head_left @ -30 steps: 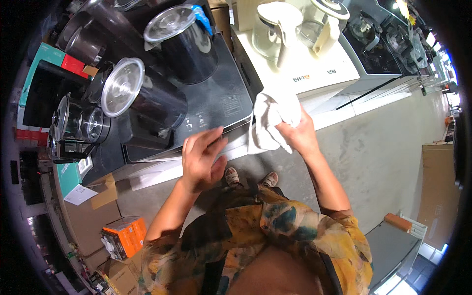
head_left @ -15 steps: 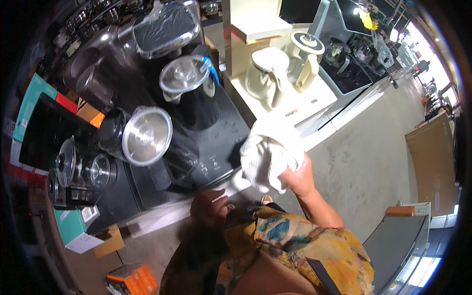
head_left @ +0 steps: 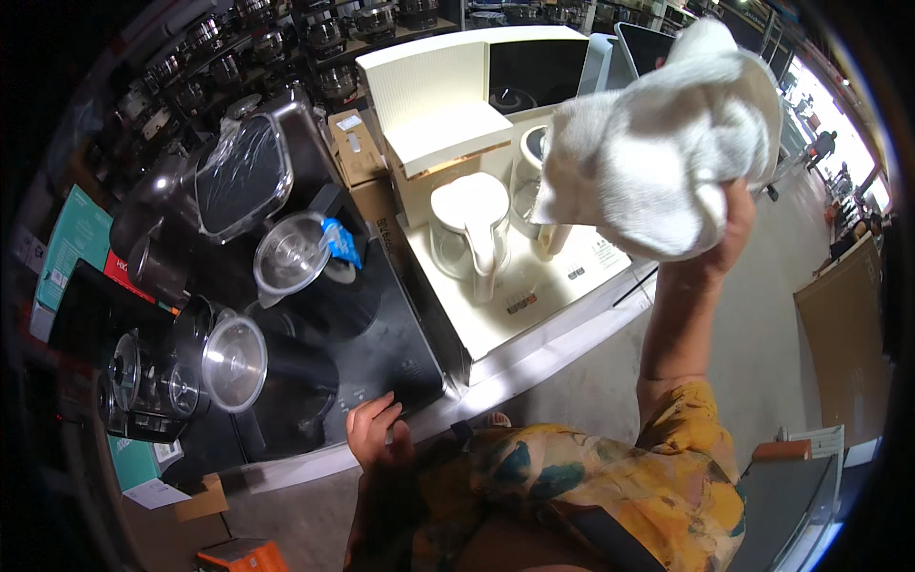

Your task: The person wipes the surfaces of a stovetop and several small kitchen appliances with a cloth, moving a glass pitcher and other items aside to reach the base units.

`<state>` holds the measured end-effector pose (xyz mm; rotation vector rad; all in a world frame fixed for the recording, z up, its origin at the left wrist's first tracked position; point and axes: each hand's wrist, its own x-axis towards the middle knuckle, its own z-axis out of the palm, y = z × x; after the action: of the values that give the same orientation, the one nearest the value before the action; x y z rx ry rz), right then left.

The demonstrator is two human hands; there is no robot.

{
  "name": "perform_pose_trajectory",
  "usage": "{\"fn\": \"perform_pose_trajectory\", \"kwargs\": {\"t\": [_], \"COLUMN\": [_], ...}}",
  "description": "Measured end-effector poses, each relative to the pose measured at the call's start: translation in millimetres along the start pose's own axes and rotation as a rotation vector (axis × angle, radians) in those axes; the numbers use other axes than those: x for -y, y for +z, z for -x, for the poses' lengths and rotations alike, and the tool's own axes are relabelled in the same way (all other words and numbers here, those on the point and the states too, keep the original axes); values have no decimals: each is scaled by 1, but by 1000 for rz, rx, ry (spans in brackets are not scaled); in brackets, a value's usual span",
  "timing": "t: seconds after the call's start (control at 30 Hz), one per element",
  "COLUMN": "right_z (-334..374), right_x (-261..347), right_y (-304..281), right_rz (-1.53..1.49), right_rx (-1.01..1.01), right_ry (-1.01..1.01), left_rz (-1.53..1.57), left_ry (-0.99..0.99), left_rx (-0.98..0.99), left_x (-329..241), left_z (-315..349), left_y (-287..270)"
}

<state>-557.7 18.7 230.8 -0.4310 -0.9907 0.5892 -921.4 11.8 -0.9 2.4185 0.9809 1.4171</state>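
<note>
Cloth (head_left: pixel 662 143) gripped in right hand (head_left: pixel 728 236), well apart from left hand (head_left: pixel 376 432), loosely open.

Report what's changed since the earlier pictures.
The right hand has lifted the white cloth, already in its grasp, up and to the right. The left hand stays near the front edge of the black appliance. The cream-lidded glass kettle remains on the cream appliance; only the camera view shifted around them.

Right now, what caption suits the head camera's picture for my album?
A person's right grip holds up a white cloth; the left grip is near a black appliance.
</note>
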Motion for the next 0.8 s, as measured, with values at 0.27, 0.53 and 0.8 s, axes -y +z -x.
{"fn": "perform_pose_trajectory", "kwargs": {"t": [0.27, 0.53, 0.8], "right_z": [20, 40, -135], "right_x": [-71, -75, -37], "right_y": [21, 29, -1], "right_rz": [194, 1071, 1276], "right_rx": [328, 1143, 227], "right_ry": [626, -111, -435], "left_rz": [1706, 1636, 830], "left_ry": [-808, -757, -435], "left_rx": [94, 308, 582], "left_x": [-45, -72, -29], "left_z": [-106, -136, -106], "left_y": [34, 19, 3]}}
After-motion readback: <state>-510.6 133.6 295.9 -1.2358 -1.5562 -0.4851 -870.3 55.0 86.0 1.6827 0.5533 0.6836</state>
